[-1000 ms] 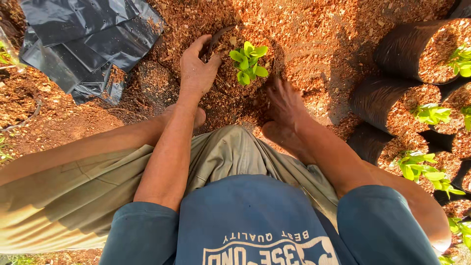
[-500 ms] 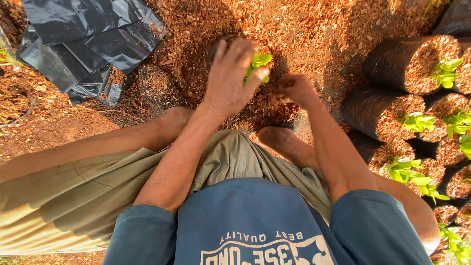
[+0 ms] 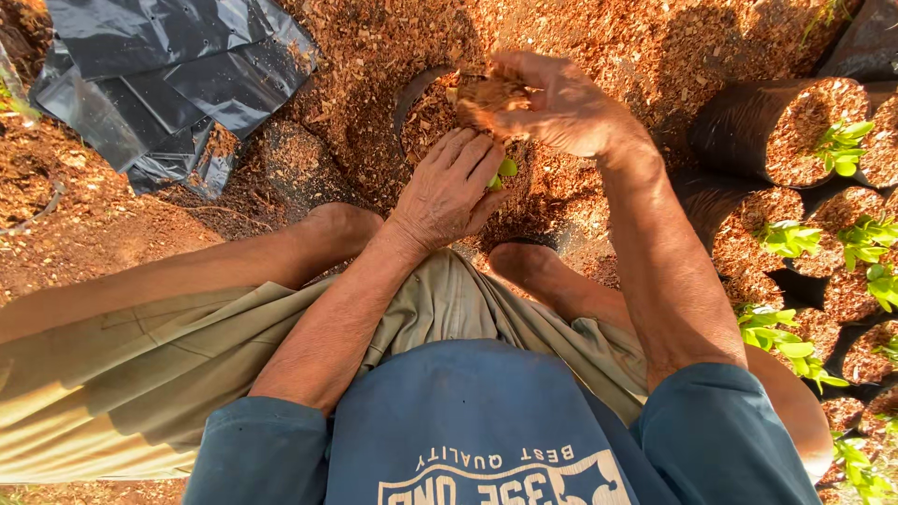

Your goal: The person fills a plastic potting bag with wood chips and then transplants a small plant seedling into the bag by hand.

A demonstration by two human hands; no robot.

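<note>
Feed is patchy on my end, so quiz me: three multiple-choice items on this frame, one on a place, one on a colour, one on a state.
1. Where do the empty bags lie?
A. upper left
B. lower right
C. on the lap

2. What colour are the seedling leaves?
A. red
B. green
C. white

3. What is the right hand doing?
A. lying flat on the ground
B. gripping a trowel
C. cupping chips above the open bag

Answers:
1 A, the black bags lie heaped on the ground at upper left.
2 B, green leaves peek from under the left hand.
3 C, its palm is raised and full of chips.
</note>
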